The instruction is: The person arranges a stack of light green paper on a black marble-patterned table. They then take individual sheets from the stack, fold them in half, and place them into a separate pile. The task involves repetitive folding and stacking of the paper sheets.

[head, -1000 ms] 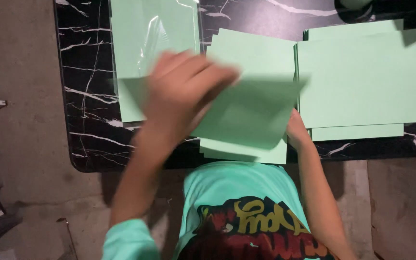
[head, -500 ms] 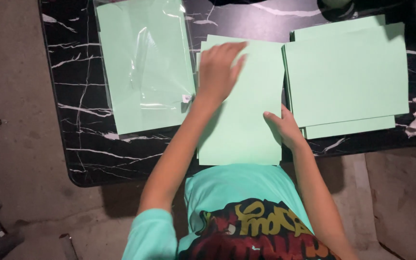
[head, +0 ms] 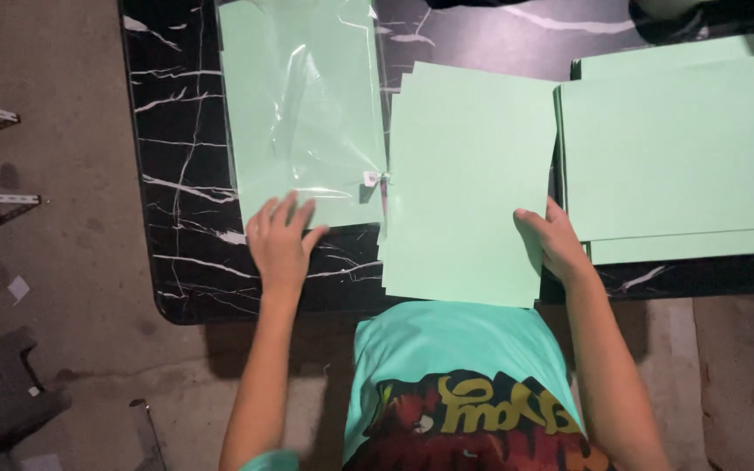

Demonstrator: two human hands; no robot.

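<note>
The middle stack of green sheets (head: 469, 179) is taken as the landmark; it lies on the black marbled table (head: 176, 227) with its near edge hanging past the table's front rim, above the person's turquoise shirt (head: 455, 366). The right hand (head: 556, 244) is set on the stack's right edge near the lower corner, thumb on top of the sheets and fingers apparently under or beside them (a full grasp cannot be confirmed). To the left of the stack, a green sheet in a clear plastic sleeve (head: 303, 109) is laid flat; the left hand (head: 279, 244) is spread open with fingers splayed on the sleeve's near edge, nothing being clutched. To the right of the stack, a second pile of green sheets (head: 674, 148) is placed, just touching or overlapping it.

Several risks may be judged from this; the overhanging stack could be tipped or slid off the front rim if the right edge is lifted unevenly; the sheets, already slightly fanned at the left side, could be skewed further; the slippery sleeve could be pushed under the flat palm and creased; sheets from the right pile could be dragged along.
</note>
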